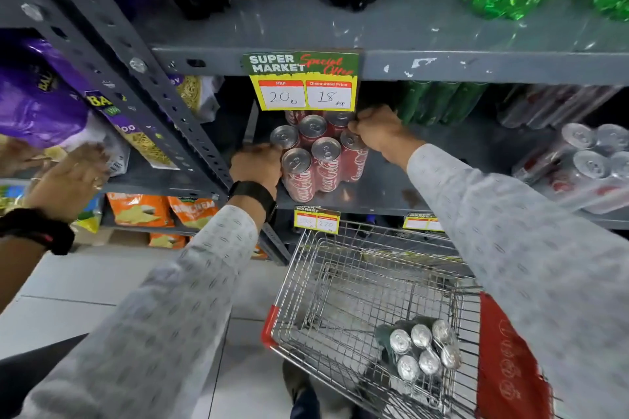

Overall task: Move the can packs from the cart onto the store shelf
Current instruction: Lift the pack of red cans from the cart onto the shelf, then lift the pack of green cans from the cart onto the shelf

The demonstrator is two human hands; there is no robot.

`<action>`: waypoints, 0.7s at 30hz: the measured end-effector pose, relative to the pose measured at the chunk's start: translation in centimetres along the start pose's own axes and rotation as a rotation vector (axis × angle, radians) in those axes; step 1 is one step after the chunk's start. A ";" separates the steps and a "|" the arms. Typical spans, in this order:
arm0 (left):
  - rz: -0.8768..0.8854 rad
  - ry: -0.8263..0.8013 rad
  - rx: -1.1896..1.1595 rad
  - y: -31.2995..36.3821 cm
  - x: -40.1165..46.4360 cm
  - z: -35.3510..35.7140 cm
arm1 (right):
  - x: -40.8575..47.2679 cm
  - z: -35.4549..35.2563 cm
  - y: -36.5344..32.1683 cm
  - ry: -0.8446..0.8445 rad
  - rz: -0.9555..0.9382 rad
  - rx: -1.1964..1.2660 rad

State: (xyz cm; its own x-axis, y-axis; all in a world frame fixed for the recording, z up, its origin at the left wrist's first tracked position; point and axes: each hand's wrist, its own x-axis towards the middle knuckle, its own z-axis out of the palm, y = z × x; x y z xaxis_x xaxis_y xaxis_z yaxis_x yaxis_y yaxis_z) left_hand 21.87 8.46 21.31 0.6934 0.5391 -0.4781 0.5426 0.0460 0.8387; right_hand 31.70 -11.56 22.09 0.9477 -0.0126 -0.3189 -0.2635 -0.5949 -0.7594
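The wire shopping cart (340, 286) stands below the shelving, and in its basket lies one shrink-wrapped pack of dark green cans (420, 349), silver tops up, near the right-hand corner beside a red panel (507, 367). Above it, on the grey metal shelf (384, 187), sits a pack of red cola cans (318, 155), wrapped in clear film, upright, its near row close to the shelf's front edge. Further right on the same shelf lies another wrapped pack of silver-topped cans (589, 163), tilted on its side, and green bottles (439, 102) stand behind.

Both arms in pale patterned sleeves reach up to the red pack. The left hand (257, 165), with a dark watch (253, 196) at the wrist, is curled against the pack's left side, fingers pressed to the wrap. The right hand (377, 129) is closed into a fist over the pack's back right corner, gripping the film or a can top; which one I cannot tell.

A yellow price tag (304, 85) hangs from the shelf above, just over the pack. At far left another person's hand (73, 177) reaches toward purple snack bags (41, 102).
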 end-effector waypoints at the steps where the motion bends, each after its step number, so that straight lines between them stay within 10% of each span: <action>1: 0.007 0.012 -0.015 -0.1 -0.7 0.0 | -0.7 -0.2 0.2 -0.002 -0.018 0.009; 8: 0.247 0.190 0.006 -8.7 -10.2 0.4 | -10.8 -2.6 9.3 0.192 -0.199 0.092; 15: -0.033 -0.437 0.383 -21.4 -14.5 8.4 | -20.5 -1.9 28.6 0.121 0.163 0.118; 21: -0.392 -0.585 0.511 -30.5 -14.9 15.6 | -23.7 1.5 42.4 0.082 0.638 0.138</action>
State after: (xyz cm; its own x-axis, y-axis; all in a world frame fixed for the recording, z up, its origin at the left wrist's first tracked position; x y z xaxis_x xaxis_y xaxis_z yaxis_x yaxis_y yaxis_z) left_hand 2.36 -14.15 -1.21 0.4681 0.0381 -0.8829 0.8424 -0.3212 0.4327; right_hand -2.15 -35.27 -3.39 0.6069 -0.3937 -0.6904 -0.7939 -0.3419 -0.5029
